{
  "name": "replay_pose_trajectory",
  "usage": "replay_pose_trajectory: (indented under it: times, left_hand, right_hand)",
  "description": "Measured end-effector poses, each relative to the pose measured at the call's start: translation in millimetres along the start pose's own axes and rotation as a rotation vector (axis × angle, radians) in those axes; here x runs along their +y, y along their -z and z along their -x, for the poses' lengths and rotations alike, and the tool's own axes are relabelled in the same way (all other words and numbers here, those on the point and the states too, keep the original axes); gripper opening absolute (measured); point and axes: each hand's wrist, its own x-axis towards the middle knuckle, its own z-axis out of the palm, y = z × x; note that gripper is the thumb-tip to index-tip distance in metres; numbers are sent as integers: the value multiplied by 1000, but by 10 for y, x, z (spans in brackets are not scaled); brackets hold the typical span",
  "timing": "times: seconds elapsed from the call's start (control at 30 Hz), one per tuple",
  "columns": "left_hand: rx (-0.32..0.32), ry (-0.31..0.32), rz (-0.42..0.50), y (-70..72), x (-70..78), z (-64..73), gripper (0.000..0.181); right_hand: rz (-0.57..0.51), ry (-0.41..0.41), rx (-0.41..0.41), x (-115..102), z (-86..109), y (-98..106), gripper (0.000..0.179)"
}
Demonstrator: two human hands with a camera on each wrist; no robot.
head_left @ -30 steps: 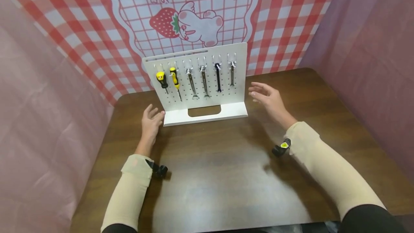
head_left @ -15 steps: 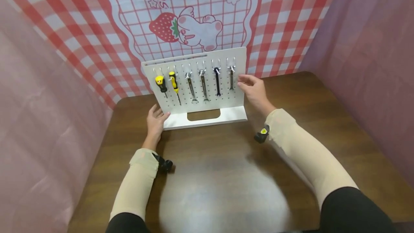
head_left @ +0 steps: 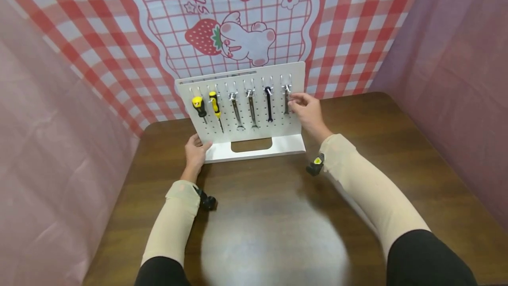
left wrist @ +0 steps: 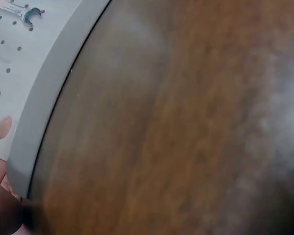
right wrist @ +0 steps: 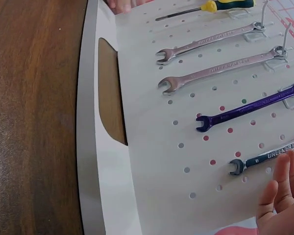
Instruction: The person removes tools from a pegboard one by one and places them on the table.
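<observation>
A white pegboard stand (head_left: 291,142) stands upright on the table, tools hanging from its hooks. At its lower left edge my left hand (head_left: 195,153) grips the board, thumb (left wrist: 0,129) on the front and fingers at the side, partly hidden. My right hand (head_left: 311,114) is at the small silver combination wrench (right wrist: 257,160) on the far right. Its fingertips reach the upper shank, fingers loosely bent; a firm pinch does not show. To the left hang a dark wrench (right wrist: 252,106), two silver wrenches (right wrist: 220,71) (right wrist: 210,40), a thin yellow-black screwdriver (head_left: 215,104) and a stubby one (head_left: 199,107).
The brown wooden table (head_left: 262,206) extends in front of the stand. A red-and-white checked cloth (head_left: 341,43) hangs behind, and pink curtains (head_left: 59,136) close off the sides. The stand's base has an oblong cutout (right wrist: 112,93).
My right hand has moved left from beside the board to the rightmost wrench. My left hand has come in from the left and taken hold of the board's lower left edge.
</observation>
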Motion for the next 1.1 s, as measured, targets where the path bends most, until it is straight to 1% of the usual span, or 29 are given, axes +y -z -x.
replay_pose_trajectory:
  times: [0.1,0.27,0.4,0.57,0.63,0.73,0.83,0.9,0.97,1.1]
  left_hand:
    - [22,2,-59,-16,-37,-39,55]
    - [58,-12,-175,-42,-64,-23,55]
    - [71,-26,-215,-49,-93,-14,55]
    - [83,-37,-215,-39,-144,-38,50]
    - [89,-44,-192,-28,-157,-56,47]
    - [115,-62,-149,-3,-172,-78,42]
    - [141,-77,-129,11,-172,-82,42]
    - [131,-88,-137,11,-165,-68,47]
    - [98,-102,-159,1,-166,-56,55]
    - [23,-116,-219,-5,-177,-34,69]
  right_hand:
    - [4,-2,-3,-12,-22,-27,26]
    - [8,-4,-6,-12,-41,-82,24]
    - [7,-33,-21,2,-40,-131,23]
    - [-7,-76,-30,-2,-18,-174,18]
    - [-3,-83,-26,-9,-9,-183,18]
    - [18,-99,-32,-17,5,-183,21]
    - [40,-125,-51,-39,31,-164,23]
    - [37,-142,-64,-64,58,-145,24]
    - [22,-153,-63,-79,84,-126,22]
    - [-47,-161,-64,-92,141,-115,19]
